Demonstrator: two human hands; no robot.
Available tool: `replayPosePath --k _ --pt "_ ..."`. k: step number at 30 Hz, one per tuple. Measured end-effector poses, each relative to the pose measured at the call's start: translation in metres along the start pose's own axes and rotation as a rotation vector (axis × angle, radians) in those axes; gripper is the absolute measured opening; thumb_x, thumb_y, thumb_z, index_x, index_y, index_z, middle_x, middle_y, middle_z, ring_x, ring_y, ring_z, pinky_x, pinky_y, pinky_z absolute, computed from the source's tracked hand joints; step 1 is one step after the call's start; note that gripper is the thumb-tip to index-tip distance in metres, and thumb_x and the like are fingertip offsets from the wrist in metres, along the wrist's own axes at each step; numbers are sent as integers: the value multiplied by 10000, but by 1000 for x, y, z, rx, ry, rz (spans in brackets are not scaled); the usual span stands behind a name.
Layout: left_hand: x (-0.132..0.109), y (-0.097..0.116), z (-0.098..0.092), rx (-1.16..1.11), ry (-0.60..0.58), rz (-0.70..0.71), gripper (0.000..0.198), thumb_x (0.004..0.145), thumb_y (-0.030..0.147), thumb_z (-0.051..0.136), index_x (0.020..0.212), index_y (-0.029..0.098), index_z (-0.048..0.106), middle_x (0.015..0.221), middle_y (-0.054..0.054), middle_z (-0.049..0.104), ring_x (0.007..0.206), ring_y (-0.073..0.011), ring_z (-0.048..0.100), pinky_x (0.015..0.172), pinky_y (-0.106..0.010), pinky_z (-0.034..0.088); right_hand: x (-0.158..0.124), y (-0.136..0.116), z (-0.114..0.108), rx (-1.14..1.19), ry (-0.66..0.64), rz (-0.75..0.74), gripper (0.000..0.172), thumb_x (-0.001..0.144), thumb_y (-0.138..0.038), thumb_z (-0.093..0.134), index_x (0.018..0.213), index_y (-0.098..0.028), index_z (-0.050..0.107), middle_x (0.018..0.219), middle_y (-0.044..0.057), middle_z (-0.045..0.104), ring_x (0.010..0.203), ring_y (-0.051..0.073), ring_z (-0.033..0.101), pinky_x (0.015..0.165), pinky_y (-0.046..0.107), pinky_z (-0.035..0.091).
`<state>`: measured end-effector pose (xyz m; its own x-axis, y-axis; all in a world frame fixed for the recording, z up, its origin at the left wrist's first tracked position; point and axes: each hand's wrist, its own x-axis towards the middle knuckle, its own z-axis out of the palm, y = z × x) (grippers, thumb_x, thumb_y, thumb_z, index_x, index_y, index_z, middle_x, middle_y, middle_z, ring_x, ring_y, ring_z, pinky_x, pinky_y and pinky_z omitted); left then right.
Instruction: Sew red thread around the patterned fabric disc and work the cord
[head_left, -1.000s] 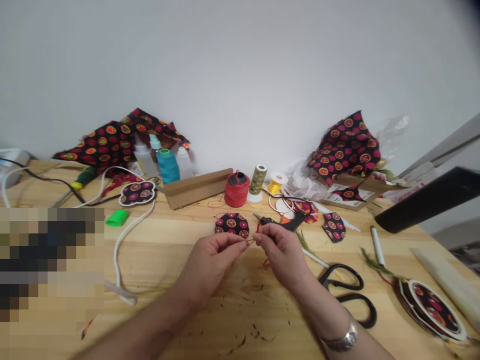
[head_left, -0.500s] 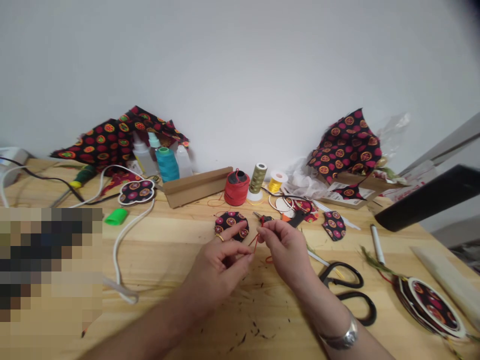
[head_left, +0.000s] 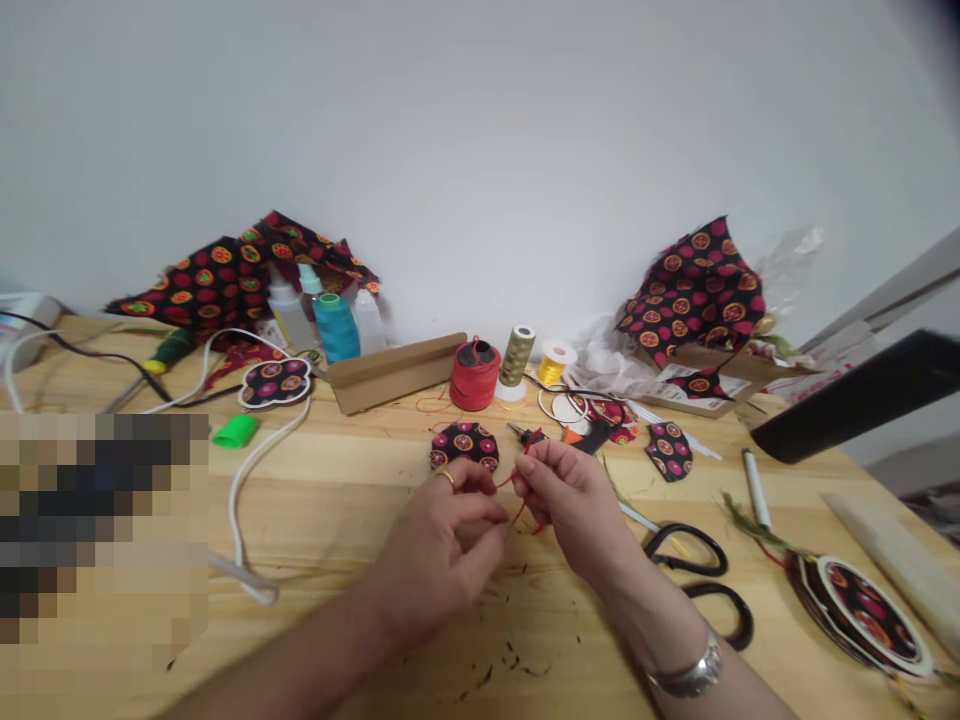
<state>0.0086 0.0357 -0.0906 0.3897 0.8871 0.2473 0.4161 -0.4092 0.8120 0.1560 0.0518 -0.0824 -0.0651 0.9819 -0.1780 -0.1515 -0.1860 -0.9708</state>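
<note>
The right hand (head_left: 574,505) pinches a thin red cord (head_left: 519,490) between thumb and fingertips, its forearm angling in from the lower right above the bench (head_left: 337,480), a silver bangle (head_left: 694,678) at the wrist. The left hand (head_left: 442,550) curls just beside it, fingers bent toward the cord; whether they grip it, I cannot tell. A round patterned fabric patch (head_left: 465,445) lies just beyond.

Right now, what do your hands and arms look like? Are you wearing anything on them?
The left hand wears a gold ring on one finger. The right hand has a wide silver bracelet on its wrist. No sleeves or gloves show.
</note>
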Motion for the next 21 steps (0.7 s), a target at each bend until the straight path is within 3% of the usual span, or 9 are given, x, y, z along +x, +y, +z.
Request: replayPosePath --k 2,5,8,10,12,15,18,21 --pt "-2 1 -3 86 180 32 100 728 162 565 688 189 652 1102 -81 505 1059 -244 465 925 -390 355 1 0 0 -24 15 -19 240 695 -349 627 630 -153 505 503 -47 513 387 34 348 362 157 228" --pt "-2 2 -6 40 404 24 111 760 168 545 658 180 586 1204 -81 438 1164 -260 391 983 -408 298 0 -1 1 -71 23 -46 220 688 -327 623 617 -156 504 493 -47 510 394 40 351 366 166 238" --pt "0 1 -4 -195 486 -12 49 789 169 524 805 197 562 1247 -70 431 1203 -241 379 1000 -385 302 -1 -2 4 -119 15 -55 190 691 -304 606 614 -159 510 487 -47 508 403 49 361 374 175 254" --pt "1 -1 -1 -410 394 -74 190 813 186 501 996 220 534 1273 -64 447 1180 -223 423 980 -366 341 -3 -3 5 -145 -1 -60 179 698 -294 596 612 -160 514 493 -46 507 416 55 374 384 178 268" --pt "2 -1 2 -573 224 -165 306 837 213 473 1142 231 478 1239 -64 507 1123 -205 485 942 -340 386 -4 -2 5 -175 -19 -78 173 705 -284 592 610 -160 519 502 -45 506 426 57 379 393 179 275" --pt "1 -2 2 -634 36 -301 365 850 278 460 1210 213 457 1032 -58 636 959 -188 580 838 -308 453 -4 -1 5 -224 -49 -103 156 721 -272 577 624 -158 534 512 -40 513 428 59 377 397 180 271" --pt "2 -1 0 -565 31 -348 351 828 294 494 1169 220 524 1011 -37 658 883 -171 598 771 -273 468 -3 1 3 -269 -48 -117 148 725 -268 572 632 -157 543 515 -39 510 427 62 374 397 181 276" --pt "5 1 -3 -463 77 -308 263 785 245 549 1033 230 634 1046 -7 665 933 -164 580 815 -245 432 -2 3 2 -313 -34 -137 151 729 -272 572 633 -158 546 520 -40 504 432 64 376 401 180 283"
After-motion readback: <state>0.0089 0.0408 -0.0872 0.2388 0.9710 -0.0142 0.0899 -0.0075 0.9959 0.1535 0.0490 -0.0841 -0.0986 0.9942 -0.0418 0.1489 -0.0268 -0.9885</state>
